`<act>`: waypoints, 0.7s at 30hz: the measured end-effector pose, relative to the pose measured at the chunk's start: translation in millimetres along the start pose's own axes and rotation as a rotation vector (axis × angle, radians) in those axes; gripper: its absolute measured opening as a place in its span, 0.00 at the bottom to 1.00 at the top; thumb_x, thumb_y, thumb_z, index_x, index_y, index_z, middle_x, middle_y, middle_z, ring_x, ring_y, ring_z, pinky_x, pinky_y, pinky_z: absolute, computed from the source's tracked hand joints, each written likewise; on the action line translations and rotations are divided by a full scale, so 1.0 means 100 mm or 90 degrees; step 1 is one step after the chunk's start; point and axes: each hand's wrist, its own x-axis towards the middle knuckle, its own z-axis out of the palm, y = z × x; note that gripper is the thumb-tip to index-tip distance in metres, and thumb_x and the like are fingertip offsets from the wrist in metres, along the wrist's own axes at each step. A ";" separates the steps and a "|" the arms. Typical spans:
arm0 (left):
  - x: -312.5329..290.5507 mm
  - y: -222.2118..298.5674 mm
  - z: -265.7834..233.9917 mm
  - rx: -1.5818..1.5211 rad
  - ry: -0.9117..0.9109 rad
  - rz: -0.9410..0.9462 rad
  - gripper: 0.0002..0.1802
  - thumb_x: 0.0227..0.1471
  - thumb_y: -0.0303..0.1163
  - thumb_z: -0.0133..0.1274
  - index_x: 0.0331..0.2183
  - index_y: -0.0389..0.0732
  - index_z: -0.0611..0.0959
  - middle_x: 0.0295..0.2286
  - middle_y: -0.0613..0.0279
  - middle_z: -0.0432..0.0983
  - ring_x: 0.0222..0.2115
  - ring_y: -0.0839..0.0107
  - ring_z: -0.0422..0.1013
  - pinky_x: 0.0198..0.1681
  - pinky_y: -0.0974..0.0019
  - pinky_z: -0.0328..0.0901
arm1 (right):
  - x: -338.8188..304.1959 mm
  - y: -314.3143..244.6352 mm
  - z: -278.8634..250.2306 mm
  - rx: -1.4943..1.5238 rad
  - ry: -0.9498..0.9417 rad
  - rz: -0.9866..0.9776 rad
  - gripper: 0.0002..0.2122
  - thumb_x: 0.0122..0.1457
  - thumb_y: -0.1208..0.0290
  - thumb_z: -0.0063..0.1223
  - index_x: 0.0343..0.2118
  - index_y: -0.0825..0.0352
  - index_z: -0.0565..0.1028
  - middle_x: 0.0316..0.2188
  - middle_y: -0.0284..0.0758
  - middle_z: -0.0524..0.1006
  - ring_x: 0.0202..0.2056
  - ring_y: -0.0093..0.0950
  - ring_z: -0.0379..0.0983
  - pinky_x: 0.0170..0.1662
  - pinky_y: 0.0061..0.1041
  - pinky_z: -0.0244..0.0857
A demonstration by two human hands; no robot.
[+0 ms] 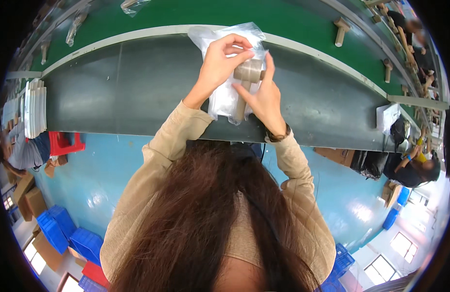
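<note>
A clear plastic bag point(220, 104) lies at the far edge of the dark workbench, with a brownish, mallet-shaped tool point(249, 71) in it or under its film. The tool has a thick cylindrical head and a straight handle pointing toward me; its exact kind is unclear. My left hand point(221, 61) is closed at the bag's upper part, thumb and fingers pinching the film beside the tool's head. From the right, my right hand point(265, 92) grips the head between thumb and fingers. Some of the film is hidden behind both hands.
Beyond the dark workbench point(152, 87) runs a green conveyor point(176, 12) carrying similar mallet-shaped tools point(341, 31) and bagged pieces point(78, 24). Flat white sheets point(35, 109) stand at the left end, and a white packet point(388, 117) lies at the right. Other people sit at both sides.
</note>
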 end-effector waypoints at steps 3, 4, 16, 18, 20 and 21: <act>0.00 0.13 0.14 -0.116 0.002 0.033 0.16 0.45 0.22 0.62 0.40 0.36 0.78 0.37 0.63 0.76 0.39 0.74 0.73 0.40 0.71 0.69 | 0.15 0.11 0.06 0.322 0.106 0.042 0.40 0.48 0.69 0.65 0.61 0.70 0.52 0.41 0.43 0.75 0.40 0.32 0.75 0.42 0.28 0.69; -0.04 0.20 0.22 -0.145 0.089 0.120 0.20 0.45 0.20 0.61 0.42 0.36 0.76 0.40 0.61 0.73 0.41 0.73 0.71 0.40 0.70 0.70 | 0.22 0.20 0.00 0.303 0.160 -0.029 0.39 0.47 0.74 0.64 0.61 0.70 0.52 0.44 0.43 0.73 0.44 0.32 0.73 0.45 0.28 0.68; -0.72 -0.19 0.16 0.524 -0.134 0.167 0.22 0.42 0.30 0.63 0.39 0.36 0.72 0.36 0.50 0.66 0.37 0.53 0.66 0.42 0.57 0.63 | 2.59 1.02 -0.36 -0.142 0.216 -0.079 0.24 0.50 0.60 0.57 0.47 0.66 0.64 0.36 0.50 0.76 0.38 0.51 0.73 0.40 0.44 0.66; -0.73 -0.20 0.12 0.505 -0.039 0.146 0.23 0.41 0.31 0.64 0.39 0.34 0.72 0.38 0.49 0.65 0.38 0.51 0.64 0.42 0.55 0.62 | 2.89 1.09 -0.20 -0.165 0.168 -0.031 0.29 0.48 0.60 0.59 0.52 0.64 0.62 0.41 0.50 0.74 0.42 0.49 0.72 0.45 0.41 0.66; -0.79 -0.31 0.08 0.559 -0.074 0.101 0.22 0.39 0.32 0.66 0.35 0.34 0.75 0.35 0.54 0.68 0.38 0.53 0.65 0.42 0.57 0.63 | 3.11 1.23 -0.04 -0.135 0.138 0.033 0.40 0.43 0.56 0.62 0.60 0.63 0.57 0.48 0.52 0.71 0.49 0.50 0.70 0.51 0.41 0.65; -0.82 -0.35 0.08 0.539 -0.087 0.087 0.19 0.38 0.32 0.66 0.32 0.36 0.77 0.34 0.56 0.69 0.37 0.54 0.66 0.42 0.58 0.63 | 3.13 1.27 0.04 -0.091 0.160 0.042 0.41 0.43 0.54 0.62 0.60 0.63 0.57 0.49 0.53 0.71 0.49 0.51 0.69 0.51 0.44 0.65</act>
